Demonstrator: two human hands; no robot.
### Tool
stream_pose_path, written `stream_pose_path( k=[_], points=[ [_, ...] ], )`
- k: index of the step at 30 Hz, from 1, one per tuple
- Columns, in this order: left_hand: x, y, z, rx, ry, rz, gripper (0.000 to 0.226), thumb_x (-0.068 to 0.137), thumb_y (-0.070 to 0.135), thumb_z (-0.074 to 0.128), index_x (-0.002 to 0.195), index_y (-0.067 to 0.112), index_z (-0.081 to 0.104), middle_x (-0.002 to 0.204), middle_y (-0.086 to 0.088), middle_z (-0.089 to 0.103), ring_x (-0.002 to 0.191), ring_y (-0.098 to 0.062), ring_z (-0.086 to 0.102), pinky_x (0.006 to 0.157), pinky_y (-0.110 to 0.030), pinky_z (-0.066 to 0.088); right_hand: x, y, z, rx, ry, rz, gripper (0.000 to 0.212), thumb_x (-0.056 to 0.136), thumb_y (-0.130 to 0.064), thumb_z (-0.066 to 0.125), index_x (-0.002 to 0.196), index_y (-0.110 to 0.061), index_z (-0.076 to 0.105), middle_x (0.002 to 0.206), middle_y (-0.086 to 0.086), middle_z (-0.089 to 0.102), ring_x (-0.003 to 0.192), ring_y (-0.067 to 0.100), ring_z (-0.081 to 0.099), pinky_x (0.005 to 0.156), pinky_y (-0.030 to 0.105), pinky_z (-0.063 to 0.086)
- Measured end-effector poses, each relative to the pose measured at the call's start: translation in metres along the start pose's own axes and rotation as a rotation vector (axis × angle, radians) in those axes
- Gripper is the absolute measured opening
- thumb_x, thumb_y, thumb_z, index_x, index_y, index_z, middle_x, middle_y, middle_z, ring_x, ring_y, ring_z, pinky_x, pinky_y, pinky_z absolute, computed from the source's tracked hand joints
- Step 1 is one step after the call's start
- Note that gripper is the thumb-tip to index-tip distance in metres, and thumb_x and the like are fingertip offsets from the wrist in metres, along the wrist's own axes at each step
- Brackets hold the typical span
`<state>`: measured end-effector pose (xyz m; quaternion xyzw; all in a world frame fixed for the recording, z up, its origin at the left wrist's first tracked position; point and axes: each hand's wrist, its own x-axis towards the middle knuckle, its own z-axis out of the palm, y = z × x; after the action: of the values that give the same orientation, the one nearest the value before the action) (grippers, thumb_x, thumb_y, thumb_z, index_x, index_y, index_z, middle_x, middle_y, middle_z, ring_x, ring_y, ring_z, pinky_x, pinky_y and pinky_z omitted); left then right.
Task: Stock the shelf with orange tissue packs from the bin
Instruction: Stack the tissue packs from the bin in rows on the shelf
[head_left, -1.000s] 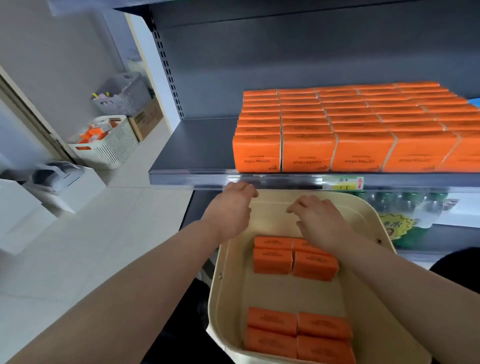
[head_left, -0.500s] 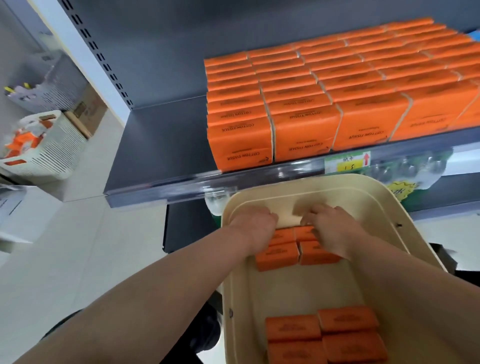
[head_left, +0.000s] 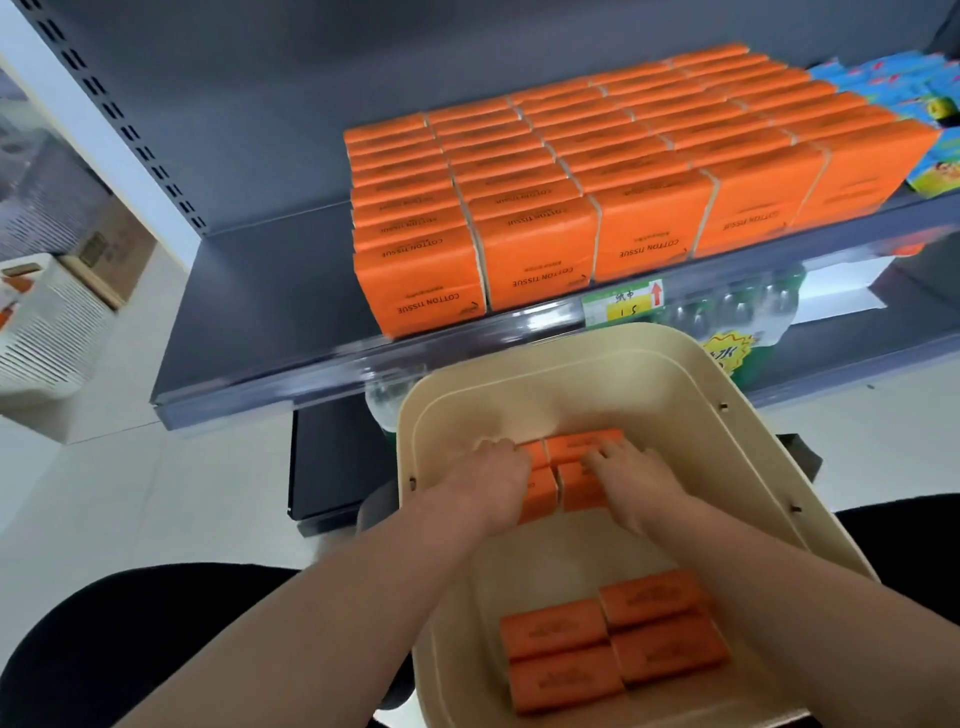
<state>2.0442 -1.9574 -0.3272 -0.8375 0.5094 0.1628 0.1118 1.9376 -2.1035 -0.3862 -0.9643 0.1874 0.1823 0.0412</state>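
Far off at 9 o'clock sits a white basket (head_left: 47, 322), partly cut off by the edge. Next comes the shelf (head_left: 270, 301). Its left part is bare. That bare spot lies at 11 o'clock from the hands, up and away. Orange packs on the shelf (head_left: 540, 254) fill the middle and right, standing on edge.

Below the shelf is the bin (head_left: 545, 395). The left hand (head_left: 491, 478) lies on the left side of the far packs (head_left: 582, 444), a block of four lying flat at the 12 o'clock end of the bin. Its fingers bend down over the far edge. The fingertips are hidden, so I cannot tell if its grip has closed on a pack. The right hand (head_left: 631, 480) lies on the right side of the same block. Its fingers are spread on top and its grip is loose, holding nothing. Each pack's long side runs from 9 o'clock to 3 o'clock. I think the hands must squeeze in from both ends and lift together. Both hands are just as near.

The near packs (head_left: 556, 631), four more, lie at the 6 o'clock end, untouched. At 2 o'clock, blue packs (head_left: 930, 98) are cut off by the edge. The hands hide much of the far packs, and their print is too blurry to read.
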Motion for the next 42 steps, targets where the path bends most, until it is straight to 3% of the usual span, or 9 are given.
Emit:
stream_pose_path(
  k=[8, 13, 16, 22, 26, 29, 33, 37, 42],
  points=[
    [0.011, 0.008, 0.026, -0.136, -0.029, -0.108, 0.037, 0.092, 0.011, 0.044, 0.129, 0.008, 0.043, 0.133, -0.015, 0.046, 0.126, -0.030, 0.043, 0.105, -0.038, 0.035, -0.001, 0.002, 0.022, -0.094, 0.066, 0.028, 0.030, 0.096, -0.014, 0.034, 0.124, -0.021, 0.044, 0.131, 0.004, 0.044, 0.126, 0.024, 0.038, 0.095, 0.039, 0.033],
    [0.018, 0.001, 0.031, -0.104, -0.062, -0.197, 0.046, 0.089, 0.011, 0.054, 0.133, 0.009, 0.040, 0.136, -0.013, 0.043, 0.128, -0.030, 0.042, 0.104, -0.038, 0.037, -0.003, 0.004, 0.011, -0.074, -0.021, 0.055, 0.034, 0.089, -0.016, 0.049, 0.121, -0.020, 0.044, 0.127, 0.001, 0.056, 0.120, 0.023, 0.051, 0.094, 0.036, 0.036],
    [0.019, -0.001, 0.039, -0.067, -0.066, -0.210, 0.042, 0.091, 0.009, 0.048, 0.132, 0.009, 0.040, 0.136, -0.013, 0.044, 0.127, -0.030, 0.043, 0.103, -0.040, 0.039, -0.003, 0.005, -0.006, -0.103, -0.004, 0.064, 0.039, 0.084, -0.015, 0.057, 0.121, -0.019, 0.045, 0.123, 0.002, 0.059, 0.115, 0.023, 0.056, 0.091, 0.033, 0.040],
    [0.030, 0.007, 0.045, 0.001, 0.006, -0.164, 0.035, 0.097, 0.012, 0.039, 0.131, 0.010, 0.043, 0.134, -0.011, 0.048, 0.125, -0.027, 0.045, 0.102, -0.035, 0.037, -0.004, 0.001, -0.029, -0.117, 0.070, 0.041, 0.049, 0.079, -0.014, 0.064, 0.122, -0.016, 0.041, 0.124, 0.002, 0.057, 0.116, 0.024, 0.055, 0.090, 0.033, 0.041],
    [0.035, 0.014, 0.055, -0.001, -0.043, -0.208, 0.032, 0.099, 0.013, 0.034, 0.128, 0.011, 0.049, 0.132, -0.011, 0.051, 0.123, -0.027, 0.047, 0.097, -0.036, 0.039, -0.005, 0.005, -0.027, -0.072, 0.074, 0.079, 0.046, 0.083, -0.014, 0.059, 0.125, -0.018, 0.039, 0.127, 0.002, 0.055, 0.118, 0.024, 0.052, 0.089, 0.035, 0.040],
    [0.032, 0.020, 0.062, 0.032, -0.082, -0.188, 0.030, 0.097, 0.016, 0.036, 0.120, 0.012, 0.056, 0.128, -0.011, 0.052, 0.120, -0.028, 0.045, 0.094, -0.037, 0.038, -0.004, 0.005, -0.027, -0.064, 0.099, 0.079, 0.040, 0.084, -0.015, 0.056, 0.121, -0.021, 0.042, 0.124, 0.002, 0.054, 0.116, 0.024, 0.051, 0.087, 0.035, 0.040],
    [0.025, 0.018, 0.050, -0.062, -0.128, -0.263, 0.030, 0.095, 0.020, 0.046, 0.123, 0.012, 0.051, 0.127, -0.009, 0.057, 0.118, -0.028, 0.053, 0.094, -0.035, 0.043, -0.003, -0.001, -0.028, -0.065, 0.122, 0.072, 0.046, 0.081, -0.014, 0.061, 0.122, -0.023, 0.043, 0.123, 0.001, 0.053, 0.117, 0.024, 0.049, 0.089, 0.036, 0.038],
    [0.014, 0.008, 0.024, -0.167, -0.071, -0.349, 0.044, 0.084, 0.029, 0.060, 0.124, 0.013, 0.048, 0.125, -0.007, 0.059, 0.116, -0.025, 0.058, 0.092, -0.034, 0.048, -0.012, -0.005, -0.030, -0.073, 0.131, 0.093, 0.046, 0.081, -0.014, 0.061, 0.122, -0.024, 0.042, 0.123, 0.000, 0.052, 0.118, 0.023, 0.048, 0.090, 0.038, 0.038],
    [-0.001, -0.002, -0.013, -0.211, 0.011, -0.371, 0.043, 0.085, 0.028, 0.058, 0.122, 0.012, 0.046, 0.120, -0.008, 0.059, 0.109, -0.026, 0.059, 0.085, -0.036, 0.049, -0.026, -0.012, -0.050, -0.073, 0.202, 0.075, 0.032, 0.089, -0.013, 0.048, 0.120, -0.021, 0.044, 0.122, 0.001, 0.054, 0.117, 0.024, 0.051, 0.090, 0.037, 0.040]
  ],
)
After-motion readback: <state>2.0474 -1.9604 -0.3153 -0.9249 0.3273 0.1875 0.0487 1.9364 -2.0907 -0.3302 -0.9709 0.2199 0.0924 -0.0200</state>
